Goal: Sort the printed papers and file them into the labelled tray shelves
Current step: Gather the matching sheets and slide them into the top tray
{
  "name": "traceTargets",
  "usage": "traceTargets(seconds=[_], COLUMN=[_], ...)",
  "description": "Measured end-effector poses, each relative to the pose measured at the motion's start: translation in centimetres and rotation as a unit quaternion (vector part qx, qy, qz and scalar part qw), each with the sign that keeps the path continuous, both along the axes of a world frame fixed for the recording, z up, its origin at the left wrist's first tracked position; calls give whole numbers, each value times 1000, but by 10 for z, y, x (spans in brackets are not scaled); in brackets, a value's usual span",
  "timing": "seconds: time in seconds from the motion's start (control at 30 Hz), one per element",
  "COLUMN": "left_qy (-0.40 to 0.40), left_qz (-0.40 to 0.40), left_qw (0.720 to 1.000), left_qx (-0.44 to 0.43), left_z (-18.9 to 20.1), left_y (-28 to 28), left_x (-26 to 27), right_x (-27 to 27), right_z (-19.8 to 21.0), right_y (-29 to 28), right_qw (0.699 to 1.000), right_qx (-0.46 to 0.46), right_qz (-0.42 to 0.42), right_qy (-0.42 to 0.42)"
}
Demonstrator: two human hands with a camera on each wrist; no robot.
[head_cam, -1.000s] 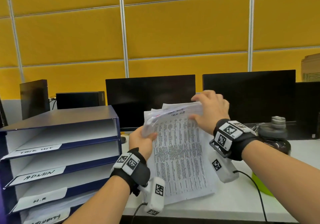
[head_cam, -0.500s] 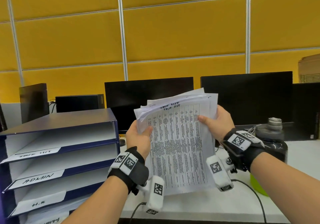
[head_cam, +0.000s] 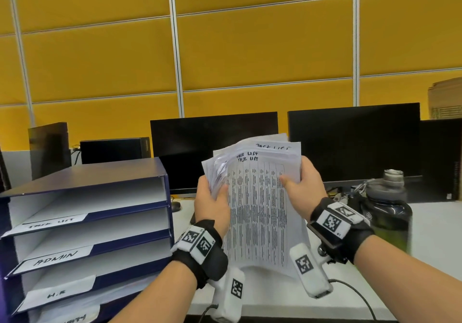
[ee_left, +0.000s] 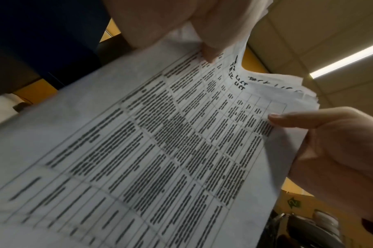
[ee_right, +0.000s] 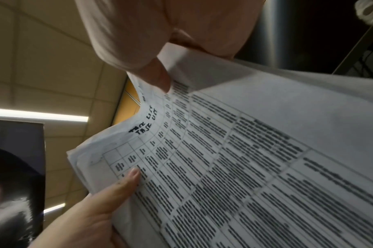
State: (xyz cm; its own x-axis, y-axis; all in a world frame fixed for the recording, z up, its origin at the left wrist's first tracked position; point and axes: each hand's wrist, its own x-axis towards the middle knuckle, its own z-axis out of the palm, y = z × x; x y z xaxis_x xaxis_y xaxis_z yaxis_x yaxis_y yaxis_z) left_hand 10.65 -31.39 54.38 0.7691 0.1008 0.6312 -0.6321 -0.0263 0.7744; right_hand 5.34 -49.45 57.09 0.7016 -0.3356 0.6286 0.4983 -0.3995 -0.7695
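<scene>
Both hands hold the papers (head_cam: 260, 197) upright above the counter (head_cam: 425, 267), in front of the monitors. Left hand (head_cam: 212, 202) grips the left edge, thumb on the front sheet; right hand (head_cam: 305, 192) grips the right edge likewise. Tray shelves (head_cam: 95, 222) stand left, labelled TASK LIST, ADMIN, H.R.
</scene>
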Motion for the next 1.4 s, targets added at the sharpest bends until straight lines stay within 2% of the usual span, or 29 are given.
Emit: traceTargets(seconds=[0.13,0.33,0.43,0.53,0.6,0.77,0.93,1.1,1.3,1.4], left_qy=[19,17,-6,-45,-65,-82,-135,-138,-176,-175], left_qz=[-22,18,8,15,23,16,101,104,119,122], left_qw=[999,1000,1000,998,994,988,971,972,946,944], left_qx=[19,-1,4,47,83,132,168,160,246,252], left_z=[2,9,9,5,4,2,9,13,12,12], left_y=[-2,8,9,9,10,15,16,19,22,25], left_x=[-5,-4,-3,-2,-2,-1,-2,1,1,1], right_x=[4,3,6,8,9,10,12,12,12,11], right_z=[1,-4,-7,-10,-10,-8,-10,-10,-10,-11], right_y=[6,-8,-9,-8,-8,-11,-12,-13,-13,-14], right_qw=[1000,1000,997,983,975,977,976,975,977,978], right_qx=[20,13,-64,-155,-181,-174,-181,-185,-179,-177], right_qz=[15,12,-31,-99,-127,-122,-121,-122,-116,-111], right_qy=[0,-11,-25,-24,-21,-15,-14,-2,0,-1])
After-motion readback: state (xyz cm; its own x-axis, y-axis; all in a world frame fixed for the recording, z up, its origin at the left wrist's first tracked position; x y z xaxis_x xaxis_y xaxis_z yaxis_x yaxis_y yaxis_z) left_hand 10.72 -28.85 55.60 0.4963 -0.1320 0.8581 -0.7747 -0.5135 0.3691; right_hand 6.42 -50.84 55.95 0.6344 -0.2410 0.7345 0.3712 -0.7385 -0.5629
